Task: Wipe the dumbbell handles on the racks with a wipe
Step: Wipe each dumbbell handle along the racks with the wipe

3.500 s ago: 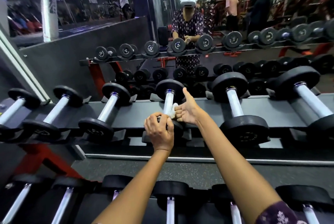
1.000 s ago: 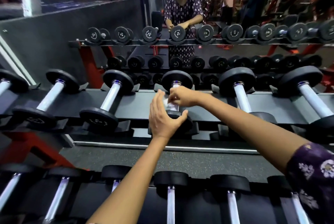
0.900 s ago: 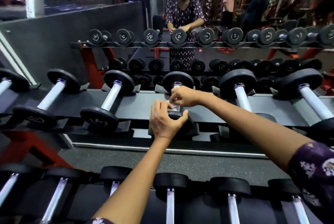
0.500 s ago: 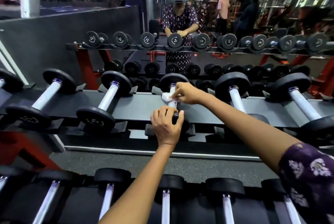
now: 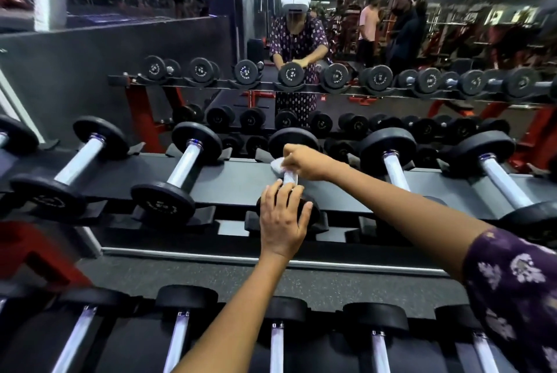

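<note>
The right hand (image 5: 304, 161) pinched a crumpled white wipe (image 5: 277, 165) against the far end of a dumbbell handle (image 5: 290, 177), its fingers closed on the cloth just short of the rear weight plate (image 5: 293, 141). That dumbbell (image 5: 289, 188) lay across the upper shelf of the rack (image 5: 241, 179), about midway along it, its handle running from the front edge toward the back edge. The left hand (image 5: 283, 219) was spread over the near plate (image 5: 307, 210) at the front edge, fingers splayed and partly curled around the rim, gripping nothing else. Its job was probably to stop the round weight from rolling in its cradle while the wipe rubbed the bar (a fair guess from the pose).

The handle was a straight, pale, polished metal bar, largely hidden by the two hands. The plates were thick matte black discs, likely rubber-coated. The wipe looked soft and bunched, thin enough to wrap around the bar. Neighbouring dumbbells (image 5: 177, 170) sat in the same way to either side along the shelf, each in dark moulded saddles, and a lower shelf (image 5: 331, 351) carried more. A mirror (image 5: 391, 41) behind the rack's back edge reflected the person and the racks.
</note>
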